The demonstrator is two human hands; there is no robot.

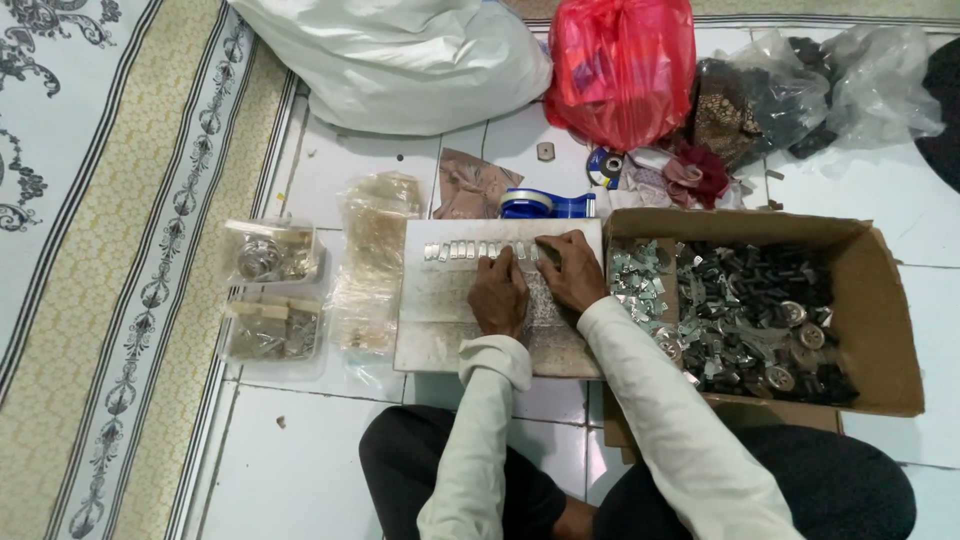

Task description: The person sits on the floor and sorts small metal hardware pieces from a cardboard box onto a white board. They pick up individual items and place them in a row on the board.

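I sit on a tiled floor with a worn grey board point(430, 330) in front of my knees. A row of several small silvery metal pieces point(470, 250) lies along the board's far edge. My left hand point(498, 292) rests palm down on the board, fingertips at the right end of that row. My right hand point(572, 268) lies beside it, fingers bent over the board's top right part, touching small pieces there. Whether either hand pinches a piece is hidden by the fingers.
An open cardboard box point(880, 320) of dark and silvery metal parts stands right of the board. Left are clear plastic bags point(372, 250) and two small clear containers point(272, 250). Behind lie a blue tape dispenser point(545, 204), a red bag point(622, 65), a white sack point(400, 60). A patterned mat point(110, 250) lies at left.
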